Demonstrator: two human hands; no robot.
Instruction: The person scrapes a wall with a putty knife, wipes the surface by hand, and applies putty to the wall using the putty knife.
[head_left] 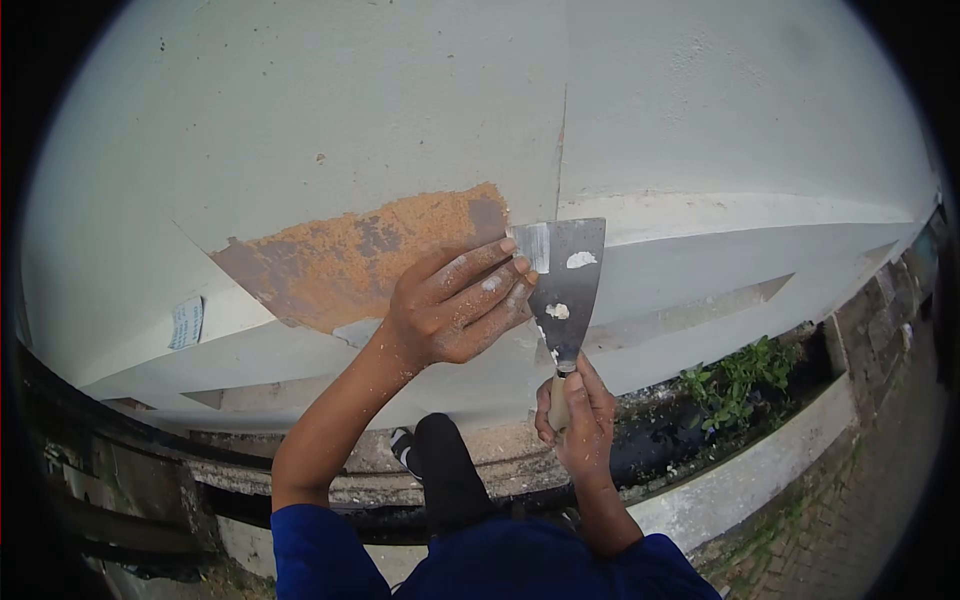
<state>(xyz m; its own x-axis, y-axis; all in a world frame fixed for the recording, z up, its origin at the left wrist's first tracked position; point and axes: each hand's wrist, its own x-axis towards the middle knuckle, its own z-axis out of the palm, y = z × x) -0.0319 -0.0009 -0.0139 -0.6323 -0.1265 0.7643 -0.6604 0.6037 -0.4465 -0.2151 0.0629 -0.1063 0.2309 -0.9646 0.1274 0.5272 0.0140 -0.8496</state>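
Pale painted wall (400, 120) fills the upper view, with a fine crack running down toward the centre; black lens edges cut off the corners. Left of centre, a bare patch (370, 250) shows orange-brown and grey material; its lower right part is hidden by the left hand (460, 305).

Right hand (585, 425): fingers closed around the handle of a putty knife (578, 285), covering part of it. Blade points up, in front of the wall just right of the patch, carrying white blobs. Whether the blade touches the wall: cannot tell.

Left hand: palm hidden, fingers extended and close together, tips at the blade's left edge, powdered white. A bright, streaked strip (536, 247) lies beside the fingertips; cannot make out whether it is a separate piece or part of the blade, nor whether the hand grips anything.

Lower left on the wall: a paper scrap (187, 323), writing too small to read. Below: dark channel (645, 450), leafy plants (750, 385), one shoe (405, 450) partly behind a dark-clothed leg (445, 470).
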